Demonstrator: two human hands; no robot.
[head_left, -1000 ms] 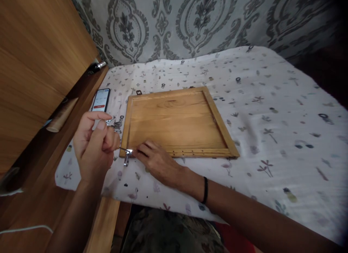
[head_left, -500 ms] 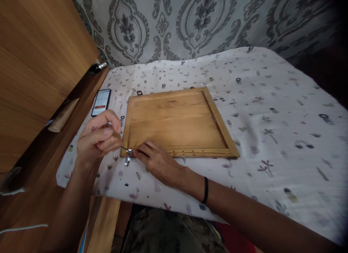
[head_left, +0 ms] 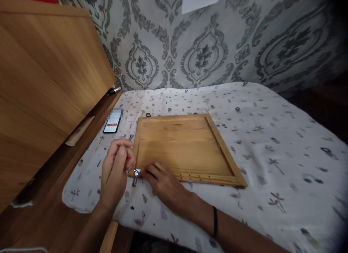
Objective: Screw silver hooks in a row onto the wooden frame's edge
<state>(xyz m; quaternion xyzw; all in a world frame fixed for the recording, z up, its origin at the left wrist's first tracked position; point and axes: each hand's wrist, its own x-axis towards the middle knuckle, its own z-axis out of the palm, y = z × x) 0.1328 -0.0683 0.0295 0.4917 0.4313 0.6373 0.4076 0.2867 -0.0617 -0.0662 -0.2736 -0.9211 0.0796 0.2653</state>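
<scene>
Ctr-left: L hand pinches thin metal rod at metal bracket; R hand on wooden panel, grip unclear.

1. One head-worn camera supplies the view, facing forward and down from above the wearer's forearms, which rise from the bottom edge.
2. Its centre falls on the upper part of a framed wooden panel; the left hand and right hand sit lower, left of and just below centre.
3. The camera is near enough to take in both hands, yet far enough back to show all four panel sides.
4. Upward, it reaches a grey damask-patterned backdrop beyond the printed cloth.
5. The left edge crops a wooden cabinet; the right corners darken.
</scene>
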